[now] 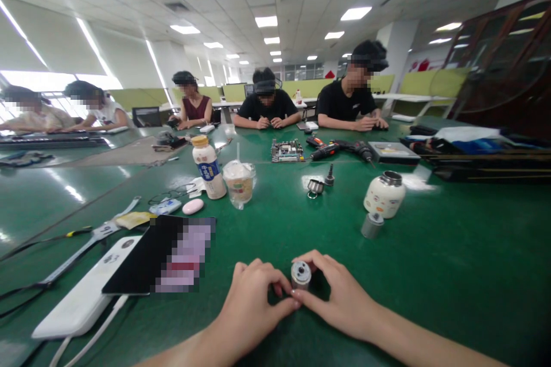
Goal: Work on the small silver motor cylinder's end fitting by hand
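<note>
A small silver cylinder that looks like an electric motor [301, 275] stands upright on the green table, its round end face up. My right hand [338, 295] curls around it, thumb in front and index finger behind. From the left, my left hand [258, 295] has its fingertips and thumb closed against the motor's lower left side, close to my right thumb. A second silver motor [372, 226] stands beyond my right hand, just in front of a cream-coloured flask [384, 195] with an uncovered steel neck.
At left lie a white power bank [88, 292] with cables and a dark tablet [142, 258]. Farther back stand a milk-tea bottle [209, 169], a plastic cup [239, 183], a steel lid [315, 186], a circuit board [287, 151] and a power drill [325, 151]. Several people sit across the table.
</note>
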The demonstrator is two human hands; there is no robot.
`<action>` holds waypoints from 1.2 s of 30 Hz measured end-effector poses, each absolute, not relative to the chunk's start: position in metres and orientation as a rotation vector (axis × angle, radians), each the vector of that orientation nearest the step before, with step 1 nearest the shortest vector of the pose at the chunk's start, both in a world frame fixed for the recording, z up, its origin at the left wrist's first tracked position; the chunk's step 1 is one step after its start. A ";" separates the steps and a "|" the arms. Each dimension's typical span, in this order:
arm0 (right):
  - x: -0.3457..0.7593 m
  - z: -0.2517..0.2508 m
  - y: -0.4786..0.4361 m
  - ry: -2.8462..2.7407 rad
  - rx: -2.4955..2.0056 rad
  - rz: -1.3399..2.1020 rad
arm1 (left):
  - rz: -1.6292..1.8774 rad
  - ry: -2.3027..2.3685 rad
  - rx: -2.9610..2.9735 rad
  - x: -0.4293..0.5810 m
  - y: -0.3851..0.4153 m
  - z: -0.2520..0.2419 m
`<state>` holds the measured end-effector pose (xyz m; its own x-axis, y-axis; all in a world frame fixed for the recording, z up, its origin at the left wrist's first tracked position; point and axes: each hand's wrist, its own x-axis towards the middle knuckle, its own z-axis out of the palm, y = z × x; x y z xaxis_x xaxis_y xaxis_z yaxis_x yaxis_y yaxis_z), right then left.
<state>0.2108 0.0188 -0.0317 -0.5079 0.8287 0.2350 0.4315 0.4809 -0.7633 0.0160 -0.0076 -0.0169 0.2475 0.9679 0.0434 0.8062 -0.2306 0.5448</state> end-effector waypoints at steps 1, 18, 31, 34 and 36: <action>0.211 -0.031 0.019 -2.132 -1.038 0.862 | 0.539 1.631 2.093 0.016 -0.008 -0.017; 0.211 -0.029 0.018 -2.140 -1.041 0.850 | 0.549 1.624 2.285 0.007 0.004 0.013; 0.210 -0.034 0.020 -2.147 -1.022 0.826 | 0.875 1.385 2.293 0.026 0.006 0.019; 0.210 -0.034 0.020 -2.145 -1.020 0.824 | 0.872 1.386 2.284 0.024 0.005 0.019; 0.210 -0.034 0.020 -2.145 -1.022 0.818 | 0.871 1.391 2.277 0.024 0.004 0.020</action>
